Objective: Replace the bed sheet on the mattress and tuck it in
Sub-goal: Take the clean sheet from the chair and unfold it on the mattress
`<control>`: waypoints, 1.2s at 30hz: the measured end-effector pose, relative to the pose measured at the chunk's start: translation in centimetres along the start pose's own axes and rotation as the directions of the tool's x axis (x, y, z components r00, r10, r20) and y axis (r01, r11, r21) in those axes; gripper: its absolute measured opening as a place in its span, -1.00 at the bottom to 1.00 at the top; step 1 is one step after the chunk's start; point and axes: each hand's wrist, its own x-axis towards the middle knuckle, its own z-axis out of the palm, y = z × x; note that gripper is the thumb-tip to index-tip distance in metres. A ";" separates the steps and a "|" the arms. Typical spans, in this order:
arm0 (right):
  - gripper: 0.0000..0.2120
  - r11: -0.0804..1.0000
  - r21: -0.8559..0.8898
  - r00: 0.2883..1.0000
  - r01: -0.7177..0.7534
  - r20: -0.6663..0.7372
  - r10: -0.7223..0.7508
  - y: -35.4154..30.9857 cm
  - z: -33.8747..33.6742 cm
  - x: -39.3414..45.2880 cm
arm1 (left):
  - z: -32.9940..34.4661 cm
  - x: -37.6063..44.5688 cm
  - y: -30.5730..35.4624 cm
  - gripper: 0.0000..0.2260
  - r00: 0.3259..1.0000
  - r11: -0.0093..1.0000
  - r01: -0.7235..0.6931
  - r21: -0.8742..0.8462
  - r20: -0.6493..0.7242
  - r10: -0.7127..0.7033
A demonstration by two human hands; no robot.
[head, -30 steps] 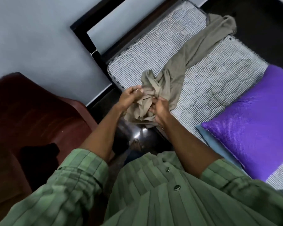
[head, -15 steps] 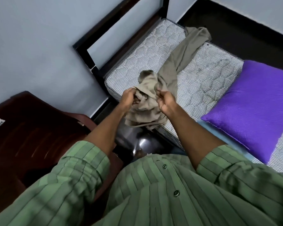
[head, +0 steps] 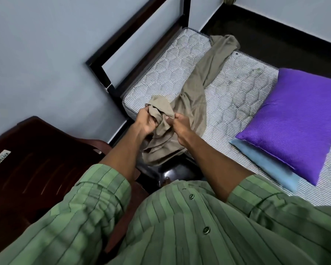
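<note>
Gripping bunched end of crumpled khaki cloth bed sheet [head: 195,96] with left hand [head: 146,122] and right hand [head: 180,124], fingers curled tight; rest trailing across bare striped quilted mattress [head: 237,96], beside purple pillow [head: 298,119].

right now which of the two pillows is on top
The purple pillow is on top; the light blue pillow lies beneath it, showing only along its near edge.
</note>
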 end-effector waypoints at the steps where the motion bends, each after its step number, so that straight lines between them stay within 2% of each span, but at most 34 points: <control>1: -0.91 0.994 -0.100 0.996 0.036 -0.073 -0.043 0.0 -0.1 0.4 | 0.0 -0.2 0.1 -0.67 1.000 0.999 -0.017 0.028 0.009 0.017; 3: -0.88 0.975 -0.210 0.974 0.075 -0.192 -0.116 -0.8 -0.5 1.1 | -0.2 -0.6 0.2 -0.74 0.989 0.967 -0.124 0.223 -0.048 0.138; 5: -0.89 0.967 -0.242 0.953 0.080 -0.265 -0.145 -2.1 -1.0 1.9 | -0.9 -0.3 0.4 -0.81 0.937 0.818 -0.235 0.525 -0.099 0.333; 6: -0.89 0.970 -0.234 0.948 0.069 -0.288 -0.137 -2.5 -1.2 2.4 | -1.4 0.0 0.5 -0.81 0.916 0.722 -0.269 0.637 -0.060 0.395; 8: -0.89 0.984 -0.177 0.950 0.031 -0.300 -0.084 -3.3 -1.4 3.5 | -2.1 0.6 0.7 -0.69 0.904 0.548 -0.330 0.768 0.090 0.418; 12: -0.89 0.999 0.015 0.977 -0.038 -0.210 0.041 -5.2 -1.2 4.5 | -1.2 0.3 -0.1 -0.49 0.907 0.165 -0.355 0.920 0.296 0.301; 14: -0.83 0.997 0.062 0.986 -0.037 -0.158 0.046 -5.7 -1.1 4.7 | -0.3 0.3 -0.7 -0.44 0.888 -0.047 -0.326 0.944 0.323 0.326; 16: -0.75 0.993 0.106 0.992 -0.042 -0.115 0.054 -5.9 -1.3 4.7 | 0.5 0.6 -1.2 -0.51 0.832 -0.179 -0.323 0.929 0.369 0.414; 17: -0.71 0.989 0.139 0.994 -0.046 -0.090 0.058 -6.0 -1.5 4.6 | 0.8 0.7 -1.2 -0.58 0.806 -0.194 -0.331 0.924 0.383 0.450; 19: -0.68 0.973 0.225 0.999 -0.039 0.024 0.034 -6.5 -1.8 3.7 | 1.6 0.6 -0.9 -0.76 0.784 -0.159 -0.342 0.926 0.374 0.495; 20: -0.64 0.973 0.228 0.996 -0.032 0.084 0.013 -6.7 -1.8 3.2 | 1.8 0.7 -0.6 -0.71 0.771 -0.139 -0.354 0.925 0.372 0.517; 22: -0.53 0.993 0.118 0.992 0.015 0.126 -0.030 -6.2 -2.1 2.9 | 2.1 1.2 -0.2 -0.68 0.756 -0.079 -0.385 0.920 0.363 0.545; 23: -0.53 0.998 0.042 0.994 0.050 0.095 -0.054 -5.7 -2.1 3.1 | 2.2 1.3 0.1 -0.72 0.749 -0.058 -0.399 0.915 0.362 0.555; 26: -0.75 0.962 -0.224 0.976 0.155 -0.114 -0.183 -5.0 -2.2 2.9 | 2.8 1.2 0.6 -0.72 0.755 -0.027 -0.340 0.940 0.290 0.588; 27: -0.79 0.948 -0.264 0.960 0.175 -0.169 -0.224 -5.0 -2.4 2.9 | 2.9 1.1 0.8 -0.71 0.754 -0.018 -0.309 0.951 0.256 0.605; 30: -0.70 0.972 -0.177 0.943 0.152 -0.269 -0.197 -5.8 -3.7 3.5 | 2.5 0.9 1.3 -0.75 0.730 -0.011 -0.268 0.963 0.211 0.650; 31: -0.64 0.981 -0.144 0.943 0.134 -0.287 -0.170 -6.0 -4.2 4.1 | 2.2 1.3 1.5 -0.75 0.744 0.024 -0.287 0.958 0.207 0.635; 33: -0.51 0.988 -0.110 0.946 0.108 -0.295 -0.137 -6.2 -5.1 5.2 | 2.3 1.4 1.5 -0.74 0.798 0.164 -0.359 0.919 0.211 0.565; 35: -0.66 0.986 -0.114 0.955 0.125 -0.254 -0.151 -6.6 -5.6 5.6 | 2.8 1.1 1.2 -0.72 0.825 0.269 -0.400 0.876 0.216 0.522; 36: -0.75 0.973 -0.170 0.953 0.154 -0.233 -0.191 -7.4 -5.4 4.7 | 3.2 0.8 1.1 -0.70 0.823 0.276 -0.418 0.866 0.231 0.519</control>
